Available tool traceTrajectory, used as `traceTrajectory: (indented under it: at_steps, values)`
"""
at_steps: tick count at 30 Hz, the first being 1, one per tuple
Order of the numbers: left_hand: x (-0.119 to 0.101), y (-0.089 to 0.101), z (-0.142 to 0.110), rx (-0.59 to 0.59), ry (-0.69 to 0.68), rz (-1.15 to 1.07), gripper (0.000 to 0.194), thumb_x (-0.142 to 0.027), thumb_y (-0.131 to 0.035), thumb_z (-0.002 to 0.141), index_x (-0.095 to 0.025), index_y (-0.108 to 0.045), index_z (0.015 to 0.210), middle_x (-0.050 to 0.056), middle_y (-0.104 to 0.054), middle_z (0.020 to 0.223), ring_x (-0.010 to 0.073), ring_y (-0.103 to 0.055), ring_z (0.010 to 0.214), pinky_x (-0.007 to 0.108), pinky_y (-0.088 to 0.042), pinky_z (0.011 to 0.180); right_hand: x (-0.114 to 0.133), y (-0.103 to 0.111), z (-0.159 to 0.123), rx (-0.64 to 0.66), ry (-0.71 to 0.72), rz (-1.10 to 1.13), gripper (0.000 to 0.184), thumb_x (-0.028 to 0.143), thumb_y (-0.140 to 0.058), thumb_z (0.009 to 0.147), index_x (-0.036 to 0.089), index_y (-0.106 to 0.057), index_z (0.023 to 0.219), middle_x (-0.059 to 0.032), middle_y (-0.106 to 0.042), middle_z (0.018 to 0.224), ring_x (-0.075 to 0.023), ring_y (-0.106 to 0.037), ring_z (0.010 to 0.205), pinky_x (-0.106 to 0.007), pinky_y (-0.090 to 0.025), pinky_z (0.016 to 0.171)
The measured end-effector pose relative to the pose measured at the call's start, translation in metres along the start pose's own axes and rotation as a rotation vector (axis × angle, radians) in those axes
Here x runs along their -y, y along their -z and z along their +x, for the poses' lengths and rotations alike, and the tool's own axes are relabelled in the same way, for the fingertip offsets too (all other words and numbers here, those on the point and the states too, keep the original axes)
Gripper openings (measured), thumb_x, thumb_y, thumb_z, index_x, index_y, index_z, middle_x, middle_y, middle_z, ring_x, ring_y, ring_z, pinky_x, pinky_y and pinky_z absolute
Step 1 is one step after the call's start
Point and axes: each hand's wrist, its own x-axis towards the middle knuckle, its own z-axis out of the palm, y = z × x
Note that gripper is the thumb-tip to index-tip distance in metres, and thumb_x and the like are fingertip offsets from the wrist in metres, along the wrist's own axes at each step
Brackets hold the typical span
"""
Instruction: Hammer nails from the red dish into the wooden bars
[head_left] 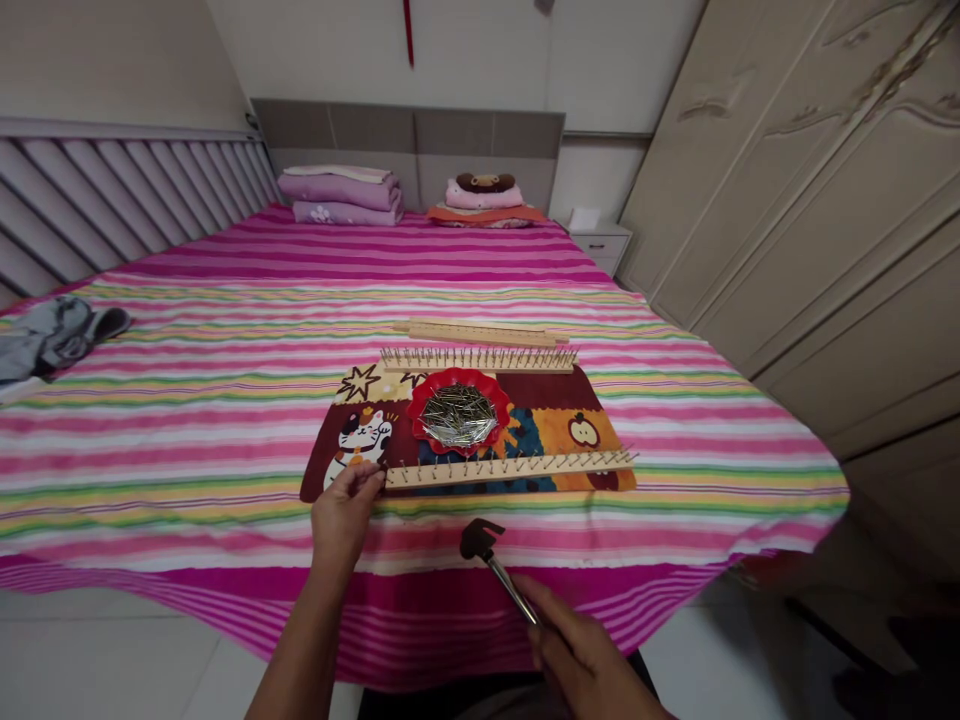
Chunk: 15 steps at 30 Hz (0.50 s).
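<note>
My left hand is closed in a pinch at the left end of the near wooden strip, on what looks like a nail standing there. A row of nails sticks up along this strip, several of them leaning. In my right hand is a claw hammer, gripped by its handle, its dark head raised in front of the strip and apart from it. Behind the strip sits a red scalloped bowl full of loose nails. A second strip, densely studded with upright nails, lies beyond the bowl.
A patterned mat lies under the bowl and strips, on a bed with a striped sheet. More wooden strips lie farther back. Grey cloth is at the left. Folded bedding rests by the headboard; a wardrobe stands right.
</note>
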Motion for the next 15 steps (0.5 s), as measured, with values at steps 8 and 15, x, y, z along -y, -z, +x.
traceTrajectory:
  at_steps: [8, 15]
  values:
    - [-0.010, 0.009, 0.012, 0.167, -0.122, 0.209, 0.027, -0.045, -0.065, 0.056, -0.022, -0.068, 0.069, -0.001, -0.068, 0.068, 0.0154, -0.059, 0.068, 0.025, -0.043, 0.066, 0.002, 0.002, -0.001, 0.009, -0.002, -0.043, 0.047, 0.029, -0.041, 0.090, 0.018, -0.048, 0.136, 0.0021, -0.052, 0.064, -0.0150, -0.049, 0.060, -0.026, -0.045, 0.061]
    - [-0.019, 0.018, 0.029, 0.362, -0.144, 0.266, 0.025, -0.045, -0.067, 0.053, -0.022, -0.068, 0.061, -0.001, -0.066, 0.062, 0.0154, -0.056, 0.062, 0.025, -0.041, 0.061, 0.008, 0.001, -0.001, 0.033, 0.021, -0.008, 0.043, 0.025, -0.041, 0.091, 0.022, -0.051, 0.133, 0.0008, -0.058, 0.069, -0.0159, -0.053, 0.065, -0.028, -0.047, 0.068]
